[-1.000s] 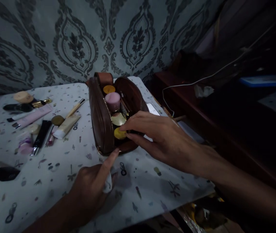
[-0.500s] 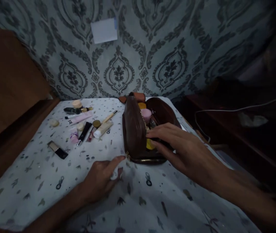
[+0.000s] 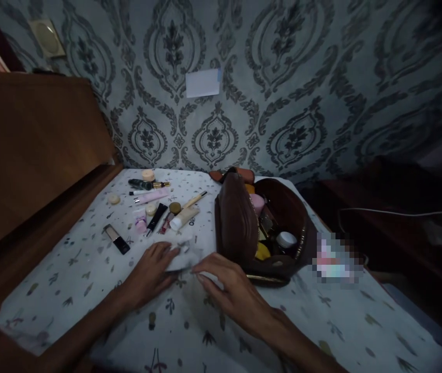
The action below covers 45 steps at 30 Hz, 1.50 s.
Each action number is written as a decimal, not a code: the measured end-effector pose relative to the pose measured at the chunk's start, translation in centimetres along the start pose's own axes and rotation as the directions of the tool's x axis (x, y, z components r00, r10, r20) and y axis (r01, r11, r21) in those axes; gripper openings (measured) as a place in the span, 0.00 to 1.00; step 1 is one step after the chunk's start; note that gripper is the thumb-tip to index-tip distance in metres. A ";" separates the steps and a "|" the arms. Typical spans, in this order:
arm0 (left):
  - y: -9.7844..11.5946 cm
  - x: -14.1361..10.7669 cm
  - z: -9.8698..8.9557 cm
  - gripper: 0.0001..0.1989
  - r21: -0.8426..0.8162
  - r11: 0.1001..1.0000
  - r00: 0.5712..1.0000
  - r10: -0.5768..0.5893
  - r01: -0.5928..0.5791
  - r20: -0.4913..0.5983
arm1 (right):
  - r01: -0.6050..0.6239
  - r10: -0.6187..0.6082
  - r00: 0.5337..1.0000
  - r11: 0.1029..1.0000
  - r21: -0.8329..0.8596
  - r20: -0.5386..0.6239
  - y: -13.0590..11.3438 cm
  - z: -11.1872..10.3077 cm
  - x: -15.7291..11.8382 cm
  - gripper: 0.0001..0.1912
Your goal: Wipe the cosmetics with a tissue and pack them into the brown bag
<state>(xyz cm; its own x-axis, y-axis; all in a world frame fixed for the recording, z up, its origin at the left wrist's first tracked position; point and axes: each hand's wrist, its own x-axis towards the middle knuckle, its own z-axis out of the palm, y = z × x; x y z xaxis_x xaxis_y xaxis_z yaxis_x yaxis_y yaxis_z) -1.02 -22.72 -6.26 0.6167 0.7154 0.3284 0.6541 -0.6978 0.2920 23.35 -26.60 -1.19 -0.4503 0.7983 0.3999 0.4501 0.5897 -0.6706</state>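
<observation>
A white crumpled tissue (image 3: 185,254) stretches between my two hands, just left of the bag's front. My left hand (image 3: 149,274) is closed on its left side, thumb below and fingers above. The fingertips of my right hand (image 3: 229,285) pinch at its right edge; blur hides the exact grip. Right behind that hand stands a brown makeup bag (image 3: 236,223), unzipped. Inside it are a pink rounded item (image 3: 257,203), a white-lidded jar (image 3: 286,240) and something yellow (image 3: 262,252).
Cosmetics lie at the left: a black tube (image 3: 156,219), a cream tube (image 3: 184,218), a brush (image 3: 194,200), a pink tube (image 3: 152,196) and a compact foundation bottle (image 3: 116,239). A wooden panel (image 3: 42,155) borders the left. A white cable (image 3: 392,211) hangs at right.
My right hand has left the bag's opening and come down left to the tissue. The tissue, bunched in my left hand before, is now more spread out. The view has shifted left.
</observation>
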 end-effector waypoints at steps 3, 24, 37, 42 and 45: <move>-0.6 -1.3 -0.1 0.24 -0.002 1.000 1.000 0.003 -0.003 0.010 | -0.148 0.144 0.989 0.982 0.115 0.039 0.7 1.5 1.1 0.09; -16.5 20.4 -5.9 0.17 0.476 0.794 0.910 -0.413 0.379 -0.036 | -0.332 0.385 0.923 0.828 0.453 -0.027 4.5 8.1 3.2 0.10; -18.7 24.9 -2.8 0.17 0.591 0.787 0.879 -0.397 0.179 0.263 | -0.362 0.432 0.901 0.806 0.468 -0.047 4.1 7.9 3.2 0.10; -15.9 23.9 -5.7 0.14 0.568 0.812 0.950 -0.270 0.137 0.157 | -0.340 0.449 0.890 0.761 0.553 -0.072 4.8 8.4 3.3 0.09; -12.5 20.7 -6.9 0.23 0.183 0.972 0.989 -0.138 0.146 -0.055 | -0.326 0.464 0.881 0.738 0.590 -0.095 5.0 8.3 3.3 0.12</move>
<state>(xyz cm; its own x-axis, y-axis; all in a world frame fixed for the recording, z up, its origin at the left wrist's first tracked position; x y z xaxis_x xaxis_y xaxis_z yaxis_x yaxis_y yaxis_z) 0.55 0.56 3.04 0.4956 0.8018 0.3340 0.8061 -0.5678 0.1670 17.74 -22.04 -8.40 -0.1146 0.9884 0.1001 0.0237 0.1034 -0.9944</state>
